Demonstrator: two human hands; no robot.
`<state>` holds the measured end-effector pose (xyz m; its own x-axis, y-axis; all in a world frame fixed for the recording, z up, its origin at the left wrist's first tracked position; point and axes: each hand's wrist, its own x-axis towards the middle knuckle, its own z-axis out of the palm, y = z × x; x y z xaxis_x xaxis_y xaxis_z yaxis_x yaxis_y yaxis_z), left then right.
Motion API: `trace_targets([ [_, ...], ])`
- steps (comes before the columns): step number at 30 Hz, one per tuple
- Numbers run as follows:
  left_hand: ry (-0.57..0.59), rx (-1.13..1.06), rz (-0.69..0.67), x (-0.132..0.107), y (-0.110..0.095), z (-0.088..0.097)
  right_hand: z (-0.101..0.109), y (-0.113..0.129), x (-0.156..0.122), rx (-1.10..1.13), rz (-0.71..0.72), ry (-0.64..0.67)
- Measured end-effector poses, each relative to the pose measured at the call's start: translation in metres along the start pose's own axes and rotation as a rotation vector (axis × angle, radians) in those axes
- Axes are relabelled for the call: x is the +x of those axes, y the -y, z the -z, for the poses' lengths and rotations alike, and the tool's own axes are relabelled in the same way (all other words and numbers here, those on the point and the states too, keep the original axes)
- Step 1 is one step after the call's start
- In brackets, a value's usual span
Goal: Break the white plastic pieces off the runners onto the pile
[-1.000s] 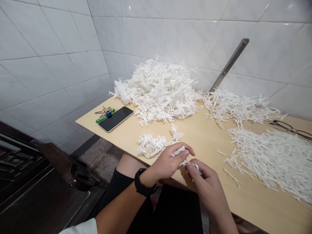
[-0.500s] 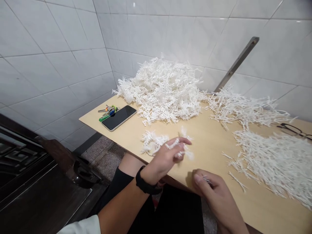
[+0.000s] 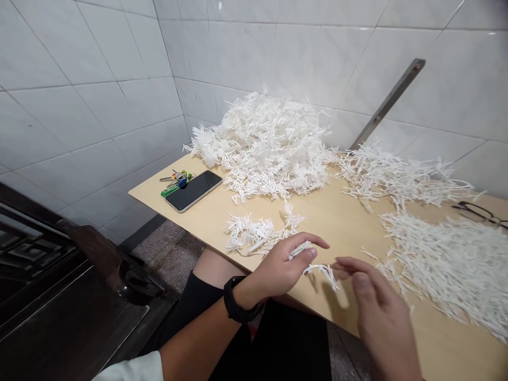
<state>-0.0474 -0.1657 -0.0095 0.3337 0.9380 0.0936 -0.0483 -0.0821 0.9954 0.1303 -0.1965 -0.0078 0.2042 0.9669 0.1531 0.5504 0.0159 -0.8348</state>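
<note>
left fingers (image 3: 315,244): closed, pinching a white plastic strand (image 3: 322,272); contact partly hidden
right fingers (image 3: 344,263): open and spread, nothing visible in them, tips just beside the strand, not touching
strand position: above the plywood table (image 3: 341,222), near its front edge, held out from the left fingertips
long axis: runs down and right from the left fingertips toward the right fingers; short side bristles along it
nearer hand: left holds it; right is close by its free end
left hand (image 3: 278,270): over the table's front edge, black wristwatch (image 3: 236,300) on the wrist
right hand (image 3: 381,301): raised at the lower right, palm toward the left hand
nearby: small strand clump (image 3: 254,234) just past the left hand; large strand heap (image 3: 270,148) beyond it; loose strand pile (image 3: 448,264) to the right
rest: phone (image 3: 193,190), keys (image 3: 177,180), glasses (image 3: 478,211)
change from earlier frame: right hand has lifted off the table and moved toward the left hand; left hand sits lower
</note>
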Motion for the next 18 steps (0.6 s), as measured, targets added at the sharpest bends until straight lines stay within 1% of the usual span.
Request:
trace_targets([
  [2, 0.036, 0.010, -0.037, 0.000, -0.001, 0.000, -0.009, 0.008, -0.006, 0.114, -0.032, 0.200],
  [3, 0.044, 0.002, -0.042, -0.001, -0.001, 0.001, -0.014, 0.010, -0.008, 0.154, -0.037, 0.273],
  [4, 0.043, -0.017, -0.032, -0.001, 0.000, 0.001, -0.018, 0.012, -0.010, 0.189, -0.044, 0.317],
  [7, 0.000, -0.103, 0.048, -0.001, 0.001, 0.003, -0.026, 0.015, -0.015, 0.265, -0.062, 0.343],
  [10, -0.041, -0.177, 0.102, -0.001, 0.001, 0.005, -0.028, 0.013, -0.019, 0.272, -0.060, 0.378],
  [14, -0.070, -0.270, 0.127, -0.001, 0.001, 0.005, -0.028, 0.009, -0.020, 0.249, -0.043, 0.430],
  [18, -0.086, -0.319, 0.133, -0.001, 0.000, 0.003, -0.028, 0.009, -0.016, 0.246, -0.029, 0.448],
])
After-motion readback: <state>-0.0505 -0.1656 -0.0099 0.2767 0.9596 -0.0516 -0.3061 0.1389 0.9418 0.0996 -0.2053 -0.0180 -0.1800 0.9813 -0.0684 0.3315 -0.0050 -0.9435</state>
